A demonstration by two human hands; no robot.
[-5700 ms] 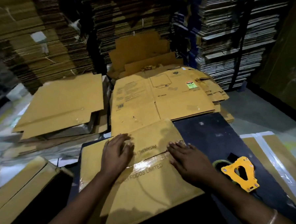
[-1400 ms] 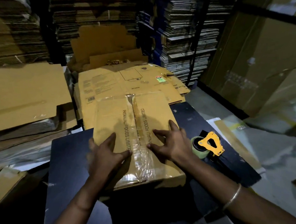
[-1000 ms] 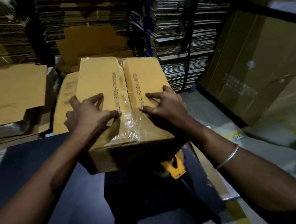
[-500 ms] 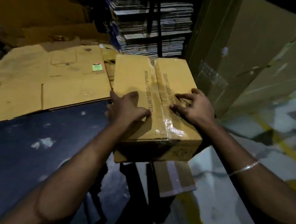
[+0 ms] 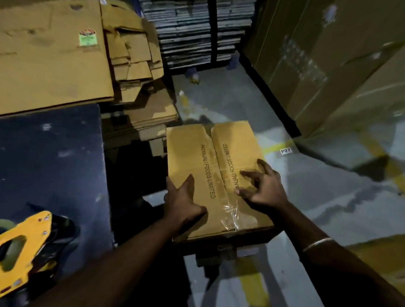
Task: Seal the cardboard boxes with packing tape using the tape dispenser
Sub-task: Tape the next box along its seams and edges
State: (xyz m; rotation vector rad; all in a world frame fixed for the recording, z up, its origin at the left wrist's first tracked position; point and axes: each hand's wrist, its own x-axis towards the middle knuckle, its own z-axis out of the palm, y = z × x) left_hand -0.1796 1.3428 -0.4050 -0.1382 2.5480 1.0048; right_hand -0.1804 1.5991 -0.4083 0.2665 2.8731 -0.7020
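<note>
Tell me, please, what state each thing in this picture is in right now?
cardboard box: closed, clear tape along its top seam.
left hand: open, fingers straight against the box's left side.
right hand: open, fingers loosely spread over the box top.
tape dispenser: lying unused on the dark table.
flattened cartons: unfolded, stacked flat.

The brown cardboard box [image 5: 215,177] lies flat-topped beside the table, clear tape along its centre seam. The yellow tape dispenser [image 5: 10,256] rests on the dark table.

Bare forearms — thin silver bangle [image 5: 318,243] on the right wrist
</note>
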